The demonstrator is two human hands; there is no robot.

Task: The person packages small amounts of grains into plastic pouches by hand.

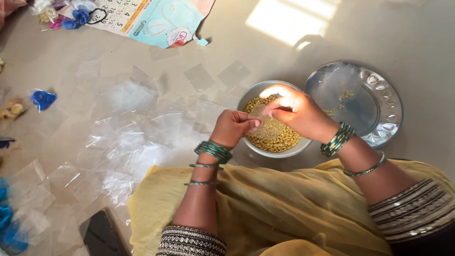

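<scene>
The small clear plastic pouch is held between both hands, directly above the steel bowl that is full of tiny golden beads. The left hand is closed in a pinch on the near edge of the pouch, and the right hand is curled around its far side with the fingers bent together on it, so neither hand is wide. The pouch seems to have some golden beads inside already (the plastic is transparent, so I cannot separate them surely from those in the bowl below). It is kept over the bowl, probably so that any bead that falls goes back into the bowl and not on the floor.

Just beside the bowl, on the right, lies a round steel plate with an embossed rim; only a few beads rest on it. To the left, many empty clear pouches are spread on the floor, near the person's left hand and easy to take. Both wrists carry green bangles. A yellow cloth covers the lap, and a dark phone lies at the lower left. A printed calendar sheet is farther away at the top.
</scene>
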